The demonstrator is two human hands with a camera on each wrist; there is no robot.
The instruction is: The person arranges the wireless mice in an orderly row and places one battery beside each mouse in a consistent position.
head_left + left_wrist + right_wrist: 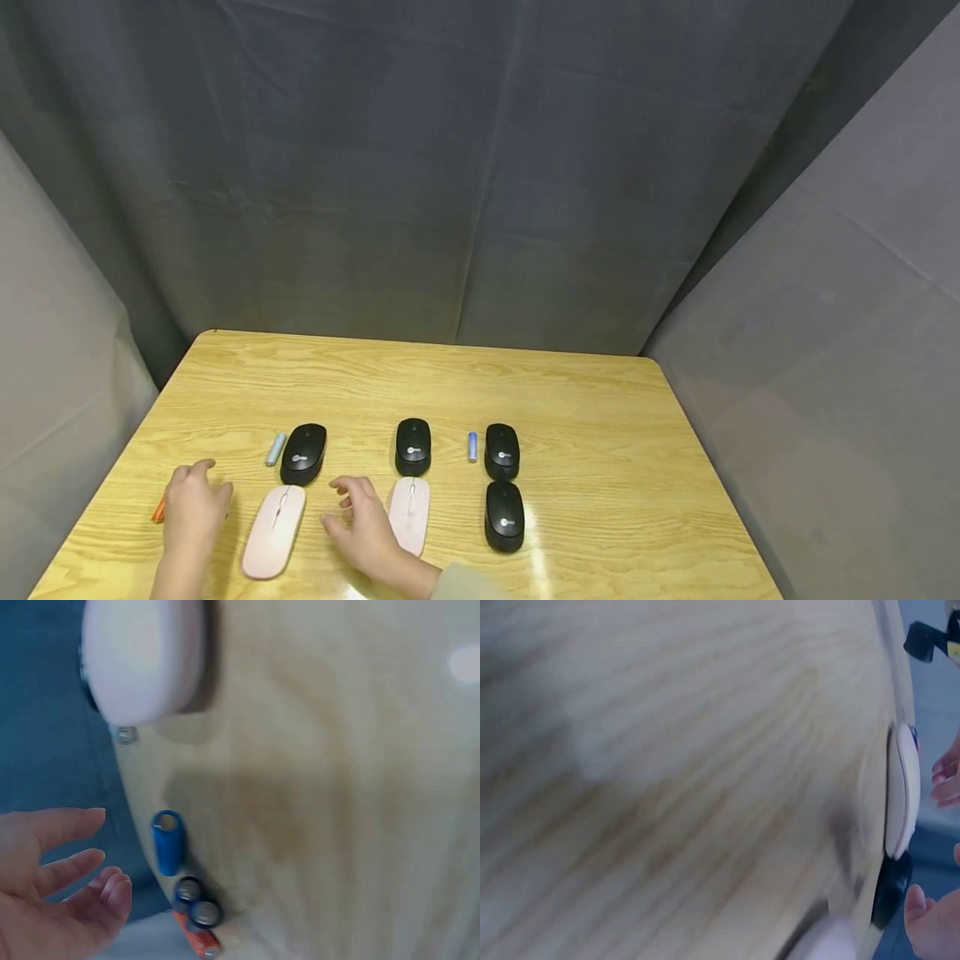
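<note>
My left hand hovers over the left part of the table with loosely bent fingers and nothing between them. Beside it, the left wrist view shows a blue battery, two dark blue batteries and an orange battery; in the head view the hand mostly hides this group. A pale pink computer mouse lies to the right of that hand. Between this mouse and a second pink mouse is my right hand, its fingers relaxed and holding nothing. Only its fingertips and part of the palm show in the right wrist view.
Several black mice stand in the back row and at right, among them one at left, one in the middle and a front one. A pale battery and a blue battery lie near them. Grey curtains surround the wooden table.
</note>
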